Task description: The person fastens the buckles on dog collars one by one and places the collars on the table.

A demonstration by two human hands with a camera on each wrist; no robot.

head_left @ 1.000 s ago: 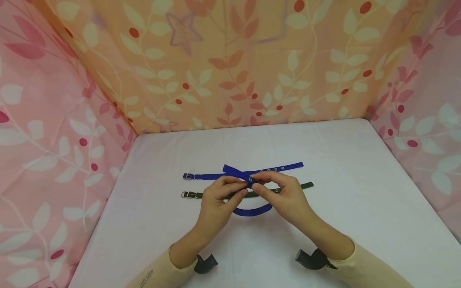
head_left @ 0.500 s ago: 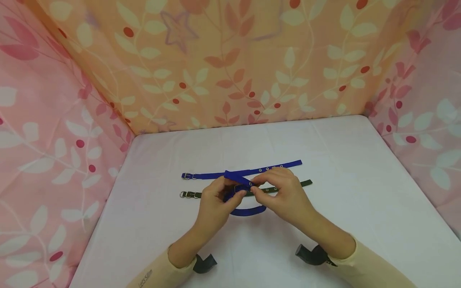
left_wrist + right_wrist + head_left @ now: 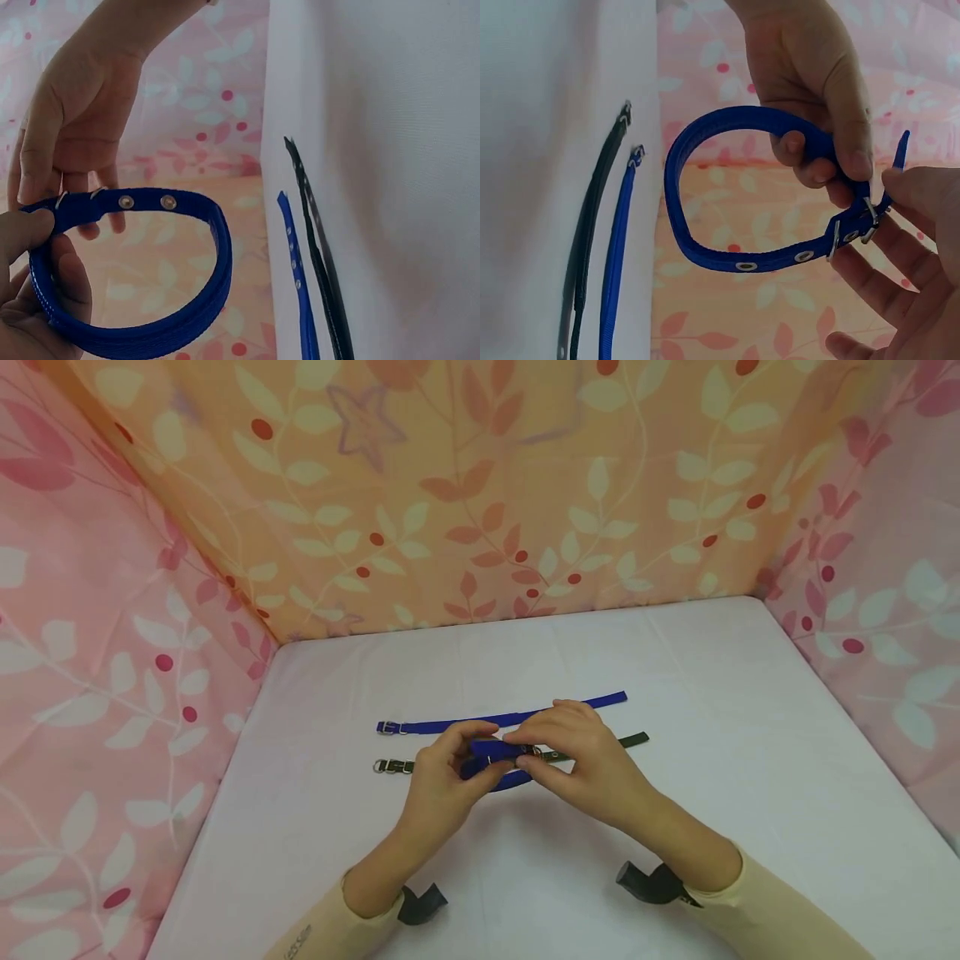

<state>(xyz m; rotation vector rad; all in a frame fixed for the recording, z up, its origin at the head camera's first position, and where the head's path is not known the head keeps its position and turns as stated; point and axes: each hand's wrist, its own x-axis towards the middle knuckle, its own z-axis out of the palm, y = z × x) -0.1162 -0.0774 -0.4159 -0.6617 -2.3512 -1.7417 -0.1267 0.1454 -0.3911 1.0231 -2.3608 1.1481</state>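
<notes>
Both hands hold a blue collar [image 3: 497, 762] bent into a loop just above the white table [image 3: 720, 793]. My left hand [image 3: 463, 755] pinches the loop's left side, thumb on top of the strap [image 3: 187, 307]. My right hand [image 3: 542, 755] pinches the strap by the metal buckle [image 3: 851, 229], where the holed end passes through. The loop [image 3: 705, 251] hangs free between the hands. Behind them lie a second blue collar [image 3: 450, 723] and a dark green collar [image 3: 630, 741], both flat and straight on the table.
Leaf-patterned fabric walls close the table on the left [image 3: 112, 652], back [image 3: 487, 510] and right [image 3: 885, 593]. Black camera mounts sit at both wrists [image 3: 420, 902] [image 3: 648, 883]. The two flat collars lie side by side in the right wrist view [image 3: 615, 262] [image 3: 592, 225].
The loop has shrunk and risen from the table. The strap tail that stuck out up-left is now hidden under the fingers. Both hands have drawn closer together.
</notes>
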